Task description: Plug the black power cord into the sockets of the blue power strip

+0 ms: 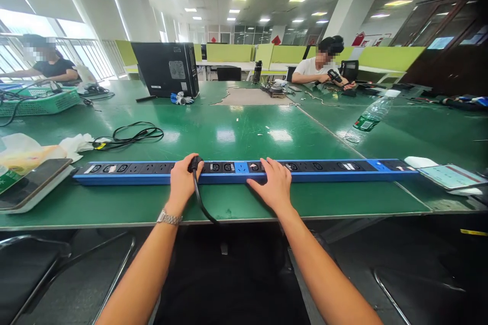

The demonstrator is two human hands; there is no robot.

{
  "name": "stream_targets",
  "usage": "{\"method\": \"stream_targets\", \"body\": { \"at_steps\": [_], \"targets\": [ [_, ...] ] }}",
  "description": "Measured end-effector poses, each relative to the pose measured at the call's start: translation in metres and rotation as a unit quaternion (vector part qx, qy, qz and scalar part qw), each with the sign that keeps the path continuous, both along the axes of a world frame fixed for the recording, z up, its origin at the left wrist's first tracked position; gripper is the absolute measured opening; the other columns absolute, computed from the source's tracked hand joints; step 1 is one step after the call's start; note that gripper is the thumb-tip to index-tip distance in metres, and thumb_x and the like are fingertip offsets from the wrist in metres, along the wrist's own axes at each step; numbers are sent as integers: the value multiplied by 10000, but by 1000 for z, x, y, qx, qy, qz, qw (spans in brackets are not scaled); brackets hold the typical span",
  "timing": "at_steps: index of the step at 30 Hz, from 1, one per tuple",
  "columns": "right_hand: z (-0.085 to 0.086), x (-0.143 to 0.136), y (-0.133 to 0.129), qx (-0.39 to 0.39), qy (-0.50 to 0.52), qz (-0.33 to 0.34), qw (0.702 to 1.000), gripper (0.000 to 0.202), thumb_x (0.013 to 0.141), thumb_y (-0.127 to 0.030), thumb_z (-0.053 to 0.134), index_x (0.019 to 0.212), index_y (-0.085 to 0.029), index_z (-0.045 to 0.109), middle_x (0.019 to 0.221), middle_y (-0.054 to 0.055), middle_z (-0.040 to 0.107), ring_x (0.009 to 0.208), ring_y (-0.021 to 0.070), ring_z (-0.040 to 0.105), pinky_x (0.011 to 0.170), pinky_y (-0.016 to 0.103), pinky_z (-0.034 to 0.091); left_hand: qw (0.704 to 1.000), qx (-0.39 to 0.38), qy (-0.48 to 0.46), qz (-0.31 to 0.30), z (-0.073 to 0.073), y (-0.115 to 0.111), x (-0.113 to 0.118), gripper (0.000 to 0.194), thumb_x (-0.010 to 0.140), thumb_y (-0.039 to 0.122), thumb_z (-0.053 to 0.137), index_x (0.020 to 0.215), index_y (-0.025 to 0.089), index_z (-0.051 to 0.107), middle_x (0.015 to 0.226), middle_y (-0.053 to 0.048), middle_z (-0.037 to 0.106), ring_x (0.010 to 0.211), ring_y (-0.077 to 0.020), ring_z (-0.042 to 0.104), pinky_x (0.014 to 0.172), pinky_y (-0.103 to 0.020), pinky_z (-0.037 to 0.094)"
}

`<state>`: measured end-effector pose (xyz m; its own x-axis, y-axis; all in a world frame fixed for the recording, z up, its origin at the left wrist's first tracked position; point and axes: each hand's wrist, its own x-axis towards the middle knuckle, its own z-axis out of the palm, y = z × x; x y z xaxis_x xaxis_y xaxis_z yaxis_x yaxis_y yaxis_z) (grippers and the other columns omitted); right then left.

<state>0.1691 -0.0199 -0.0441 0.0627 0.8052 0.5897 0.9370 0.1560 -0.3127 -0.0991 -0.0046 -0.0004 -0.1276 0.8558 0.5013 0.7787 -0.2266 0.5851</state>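
A long blue power strip point(328, 176) with black sockets lies across the front of the green table. At its middle-left, my left hand point(182, 179) is closed around a black plug point(195, 163), which sits at the strip's top face; whether it is fully seated in a socket I cannot tell. The plug's thick black cord point(202, 202) curves down over the table edge. Right of the middle, my right hand point(273, 183) grips the strip, thumb along the front side and fingers over the top. A metal watch is on my left wrist.
On the left are a coiled black cable point(133, 134), a phone point(34, 183) and a green basket point(41, 104). Behind stands a black computer case point(165, 68). To the right are a tilted water bottle point(371, 117) and a tablet-like screen point(453, 176). Two people sit farther off.
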Motion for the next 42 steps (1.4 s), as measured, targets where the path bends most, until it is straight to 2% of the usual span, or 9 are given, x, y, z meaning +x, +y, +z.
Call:
{"method": "stream_targets", "body": {
  "at_steps": [5,12,18,26,29,32,35,38,42],
  "targets": [
    [0,0,0,0,4,1,1000,643,796,-561,626,1314,-187,552,1397,137,535,1298,304,430,1097,502,248,994,-7,57,-88,5,0,-14,340,870,393,562,1128,201,671,1028,-88,729,947,-245,647,904,-382,485],
    [2,-1,-2,0,4,-2,1000,594,800,-572,621,1263,-203,597,1391,135,538,1287,307,442,1090,507,255,985,-15,127,-116,7,5,-11,301,850,371,581,1108,238,661,1040,-78,734,992,-258,640,918,-396,476],
    [4,-2,-3,-6,8,0,1000,568,791,-556,642,1247,-219,610,1393,134,538,1293,311,444,1089,529,258,988,10,136,-75,-3,-2,-8,320,897,389,520,1173,254,610,1160,-75,699,1135,-266,599,1035,-460,361],
    [5,-3,-2,-1,11,-4,1000,567,785,-565,638,1234,-219,621,1385,130,547,1290,312,451,1091,519,257,990,8,129,-61,-3,-5,-4,349,882,386,539,1200,256,600,1190,-84,691,1154,-275,592,1037,-474,338],
    [5,-3,-3,-3,11,-6,1000,572,779,-559,649,1237,-217,619,1390,128,543,1293,311,447,1093,520,257,993,0,94,-76,0,-3,-5,337,858,367,572,1163,238,635,1152,-83,712,1103,-270,622,1017,-464,375],
    [5,-3,-3,-4,11,-3,1000,568,789,-560,640,1241,-216,614,1389,134,541,1290,312,444,1085,532,261,995,-27,20,-95,5,-1,-5,323,813,370,628,1090,215,684,1033,-74,749,956,-249,670,935,-422,460],
    [5,-3,-3,-5,12,-2,1000,566,794,-555,639,1242,-210,613,1386,139,541,1290,315,441,1086,537,257,988,-17,-114,-101,13,-1,-1,362,780,398,674,1080,194,684,971,-65,753,888,-224,682,878,-383,511],
    [5,-3,-3,-2,16,-1,1000,563,793,-560,638,1240,-220,615,1389,136,541,1289,317,445,1089,537,253,965,3,-226,-136,21,-2,14,420,763,420,705,1097,168,668,972,-76,746,903,-216,690,845,-342,537],
    [6,-3,-3,2,13,-1,1000,552,796,-556,636,1236,-224,619,1385,136,546,1283,319,454,1085,532,259,959,-15,-193,-208,23,4,49,345,779,352,695,1076,176,678,995,-72,741,916,-210,688,860,-334,536]
  ]
}}
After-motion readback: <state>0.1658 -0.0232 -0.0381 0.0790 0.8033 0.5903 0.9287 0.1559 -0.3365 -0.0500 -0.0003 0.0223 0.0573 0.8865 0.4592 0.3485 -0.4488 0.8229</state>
